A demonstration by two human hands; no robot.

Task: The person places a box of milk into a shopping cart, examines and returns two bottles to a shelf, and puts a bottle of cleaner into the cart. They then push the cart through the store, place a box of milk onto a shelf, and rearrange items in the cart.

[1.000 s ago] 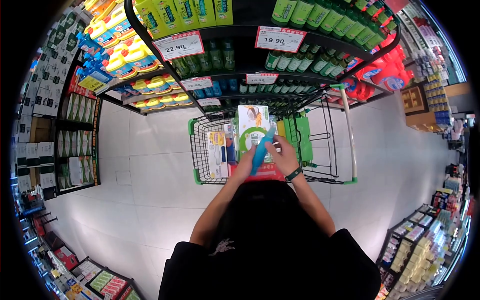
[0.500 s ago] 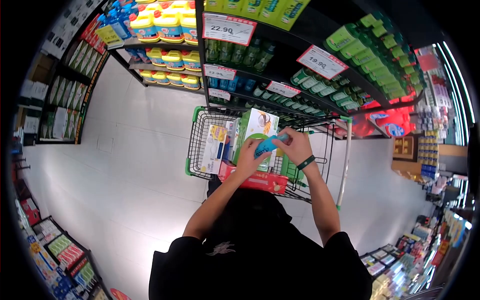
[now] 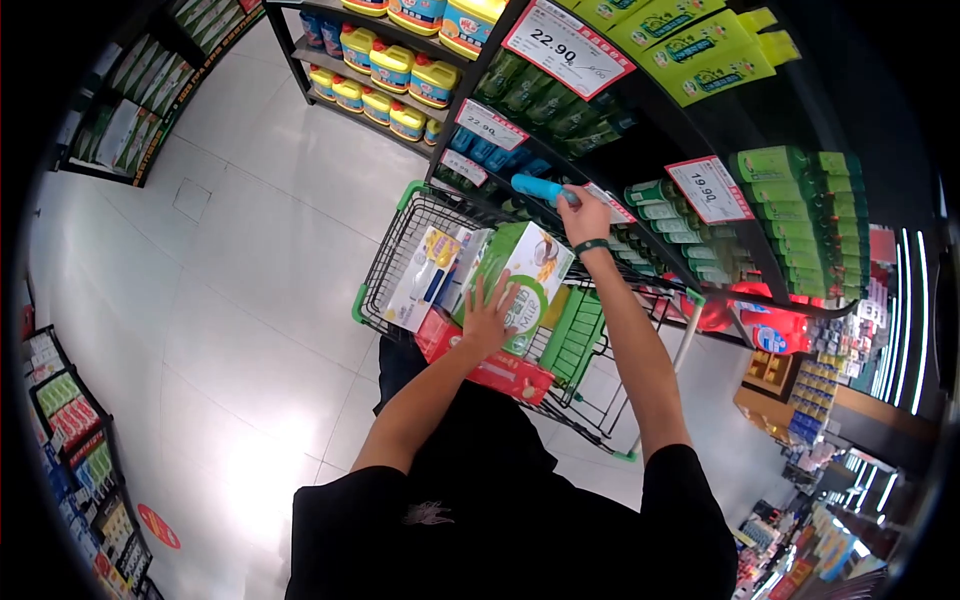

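Observation:
My right hand grips a blue bottle by one end and holds it out at the shelf front, beyond the shopping cart. My left hand lies with fingers spread on a green-and-white carton printed with "Milk" in the cart. Beside that carton are a white box with a yellow picture and a red box. A green slatted panel stands at the cart's handle end.
Shelves ahead hold green bottles, blue bottles, green packs and price tags. Yellow jugs fill the shelf at upper left. Pale tiled floor extends left of the cart, with another display at lower left.
Both hands were on the blue bottle above the cart. My left hand has let go and come down on the carton; my right has carried the bottle forward to the shelf. The view has turned.

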